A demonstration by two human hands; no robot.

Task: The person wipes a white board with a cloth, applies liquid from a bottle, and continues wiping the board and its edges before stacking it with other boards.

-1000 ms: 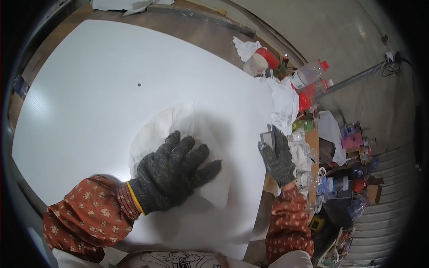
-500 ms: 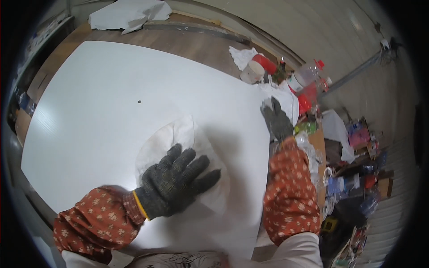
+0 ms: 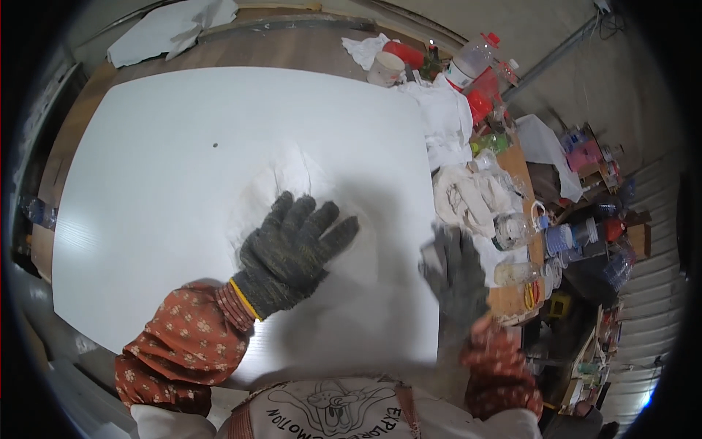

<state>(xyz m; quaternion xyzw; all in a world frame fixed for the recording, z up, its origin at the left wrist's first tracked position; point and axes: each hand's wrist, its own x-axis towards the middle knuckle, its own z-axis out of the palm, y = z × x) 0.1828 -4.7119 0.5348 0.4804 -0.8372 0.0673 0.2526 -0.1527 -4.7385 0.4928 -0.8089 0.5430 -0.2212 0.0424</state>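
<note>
My left hand, in a dark knitted glove with a yellow cuff edge, lies flat with fingers spread on a white cloth. The cloth rests on a large smooth white panel with a small dark round spot in it. Over by the panel's right edge is my right hand, gloved alike and smeared by motion. A lighter grey patch shows at its fingers; whether it is a held thing I cannot make out.
Right of the panel lie a crumpled cream cloth, white cloths and clear jars. Farther back stand a white cup and a large plastic bottle with a red cap. A white sheet covers the far left corner.
My right hand has come back toward me along the panel's right edge, uncovering the cream cloth. My left hand stays on the white cloth. The whole view has shifted.
</note>
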